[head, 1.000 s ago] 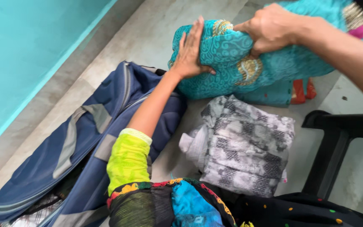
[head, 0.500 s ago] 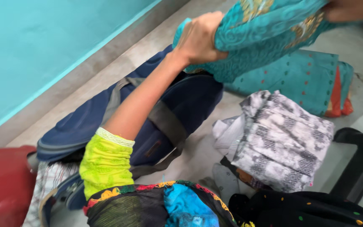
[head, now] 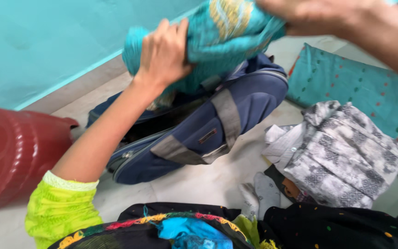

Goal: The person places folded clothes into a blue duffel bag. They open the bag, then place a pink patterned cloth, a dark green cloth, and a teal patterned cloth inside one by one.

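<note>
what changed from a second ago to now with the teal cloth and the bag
Both hands, left hand and right hand, lifted the folded teal cloth off the teal pile and carried it left, over the open blue bag. Both kept their grip throughout. A red tub has come into view at the left. The grey patterned clothes stayed on the floor beside the bag.
</note>
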